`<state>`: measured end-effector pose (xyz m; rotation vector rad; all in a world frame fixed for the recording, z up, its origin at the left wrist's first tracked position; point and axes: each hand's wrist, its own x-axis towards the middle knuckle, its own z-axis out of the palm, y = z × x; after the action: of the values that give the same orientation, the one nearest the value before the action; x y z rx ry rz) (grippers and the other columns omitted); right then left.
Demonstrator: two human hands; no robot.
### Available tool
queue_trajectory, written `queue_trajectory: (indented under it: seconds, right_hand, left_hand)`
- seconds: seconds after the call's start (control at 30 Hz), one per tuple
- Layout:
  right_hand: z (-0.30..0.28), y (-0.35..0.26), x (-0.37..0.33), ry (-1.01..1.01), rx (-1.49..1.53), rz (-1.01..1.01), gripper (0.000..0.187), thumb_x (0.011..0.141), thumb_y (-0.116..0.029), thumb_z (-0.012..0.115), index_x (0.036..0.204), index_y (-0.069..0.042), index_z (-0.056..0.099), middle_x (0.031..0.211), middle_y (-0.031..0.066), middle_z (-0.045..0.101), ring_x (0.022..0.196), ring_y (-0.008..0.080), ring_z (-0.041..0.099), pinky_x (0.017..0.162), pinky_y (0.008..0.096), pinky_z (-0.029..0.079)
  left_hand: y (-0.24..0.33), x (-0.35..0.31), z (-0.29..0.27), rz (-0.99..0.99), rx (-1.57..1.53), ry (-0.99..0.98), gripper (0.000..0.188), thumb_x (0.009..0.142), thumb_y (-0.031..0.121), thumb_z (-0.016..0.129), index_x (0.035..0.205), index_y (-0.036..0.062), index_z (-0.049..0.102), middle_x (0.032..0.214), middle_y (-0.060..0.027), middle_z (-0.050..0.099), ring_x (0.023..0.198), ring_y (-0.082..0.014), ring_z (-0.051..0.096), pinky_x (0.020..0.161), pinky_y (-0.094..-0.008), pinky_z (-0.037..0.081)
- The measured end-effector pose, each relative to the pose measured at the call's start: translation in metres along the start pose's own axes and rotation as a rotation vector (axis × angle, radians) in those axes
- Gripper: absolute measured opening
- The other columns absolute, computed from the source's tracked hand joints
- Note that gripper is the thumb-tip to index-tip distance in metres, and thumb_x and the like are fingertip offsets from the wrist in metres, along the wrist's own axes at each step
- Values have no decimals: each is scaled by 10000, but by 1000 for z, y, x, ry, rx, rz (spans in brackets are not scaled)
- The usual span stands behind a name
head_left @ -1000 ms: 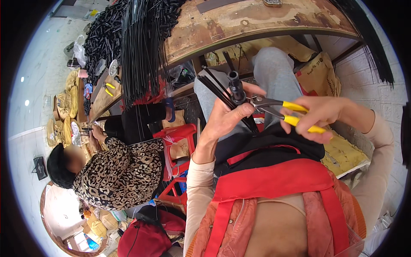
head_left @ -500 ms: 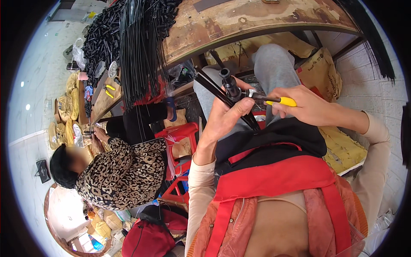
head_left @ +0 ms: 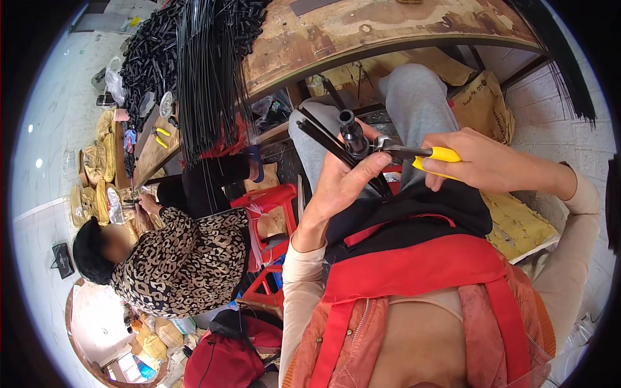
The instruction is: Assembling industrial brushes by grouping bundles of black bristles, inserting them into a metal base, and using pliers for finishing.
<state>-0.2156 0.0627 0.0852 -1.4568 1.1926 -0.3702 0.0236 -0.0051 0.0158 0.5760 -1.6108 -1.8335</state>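
My left hand (head_left: 343, 184) is closed around a black tubular fitting (head_left: 354, 137) with a round open end. Several long black rods (head_left: 318, 132) run slantwise through the same grip, above my lap. In my right hand (head_left: 467, 158) is a pair of pliers (head_left: 445, 154) with yellow handles and grey metal jaws. The handles stand somewhat apart. The jaws lie at the side of the fitting, near my left thumb; exactly what they bite on is too small to tell.
A worn wooden table (head_left: 388, 32) stands ahead, with a heap of black plastic parts (head_left: 152, 58) and hanging thin black rods (head_left: 210, 84) at its left. Another person (head_left: 184, 258) works at the left beside red plastic stools (head_left: 275, 213). Other yellow-handled pliers (head_left: 160, 137) lie there.
The pliers' handles have spread apart, and my right hand has shifted slightly right. The fitting in my left hand has moved a little to the right and down.
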Motion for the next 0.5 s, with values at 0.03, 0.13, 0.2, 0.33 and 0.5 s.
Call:
queue_trajectory:
  seconds: [0.03, 0.13, 0.2, 0.33, 0.5]
  right_hand:
    - [-3, -3, -2, -44, 23, 52, 381, 1002, -351, 499, 955, 20, 568, 767, 104, 669, 687, 175, 670, 625, 310, 512]
    - [-10, -25, -13, -145, 16, 226, 387, 990, -374, 519, 959, 6, 586, 703, 74, 632, 613, 144, 620, 564, 308, 489]
    - [-3, -14, -19, -128, 65, 185, 346, 967, -371, 570, 956, -27, 609, 632, 73, 593, 539, 162, 582, 510, 337, 459]
    - [-14, 7, -7, 50, -255, -113, 273, 924, -299, 629, 998, -41, 583, 652, 129, 605, 554, 282, 614, 538, 406, 477]
    - [-124, 63, 68, 857, -957, -568, 233, 705, -76, 694, 929, -68, 629, 863, 103, 633, 792, 315, 639, 681, 419, 503]
  left_hand:
    - [3, -1, 4, -10, -31, 6, 251, 917, 133, 667, 1055, 17, 491, 805, -27, 552, 708, -87, 496, 622, -244, 396]
    - [20, -12, 14, -84, 88, 42, 243, 871, 24, 679, 1060, 15, 527, 908, -16, 598, 828, -103, 559, 759, -260, 449]
    - [17, -21, 25, -79, -81, 79, 252, 861, 23, 687, 1057, 14, 527, 951, -33, 594, 885, -115, 558, 801, -266, 448]
    - [6, -19, 17, -69, 20, 83, 348, 828, 33, 638, 1156, -3, 525, 883, -55, 554, 720, -117, 536, 642, -258, 448]
    - [-9, 39, -7, -45, -167, 214, 320, 947, 47, 543, 1253, -31, 491, 783, -4, 483, 658, -86, 472, 619, -240, 414]
